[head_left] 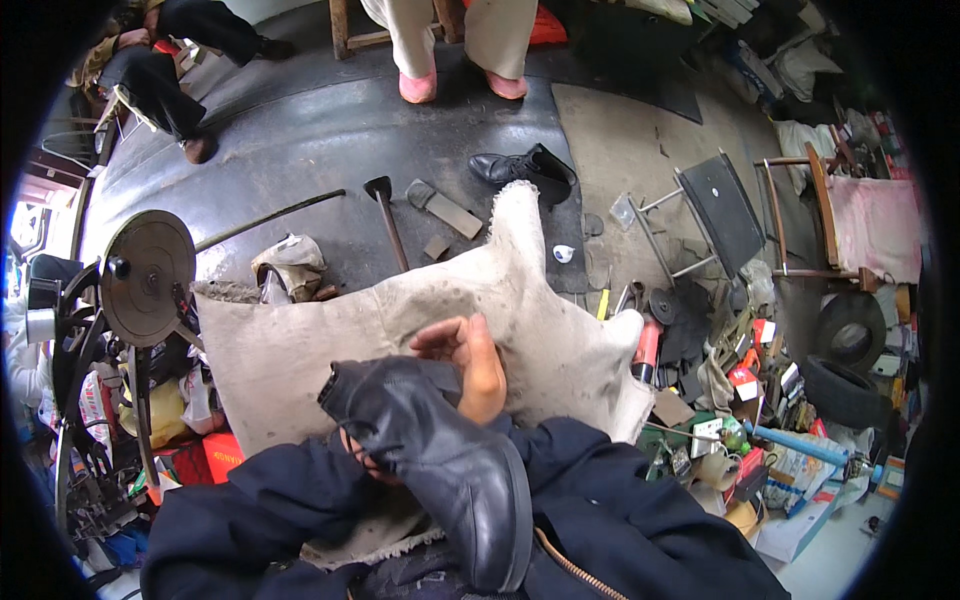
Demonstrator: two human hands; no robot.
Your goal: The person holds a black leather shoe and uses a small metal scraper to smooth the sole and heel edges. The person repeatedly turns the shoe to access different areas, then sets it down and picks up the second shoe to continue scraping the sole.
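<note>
Here, the black leather boot (440,465) lies across my lap, toe at 6 o'clock, opening at 11 o'clock, on a coarse grey cloth (300,350). My right hand (472,362) rests at the boot's 1 o'clock, fingers curled and pinching at the upper. My left hand (352,447) is mostly hidden beneath the shaft; I cannot tell its grip. Risk: smooth, glossy leather may slide off the rumpled cloth, since only one hand visibly steadies it. At 10 o'clock stands a stitching machine's iron wheel (147,278); at 12 o'clock, a matching boot (527,168) on the floor.
</note>
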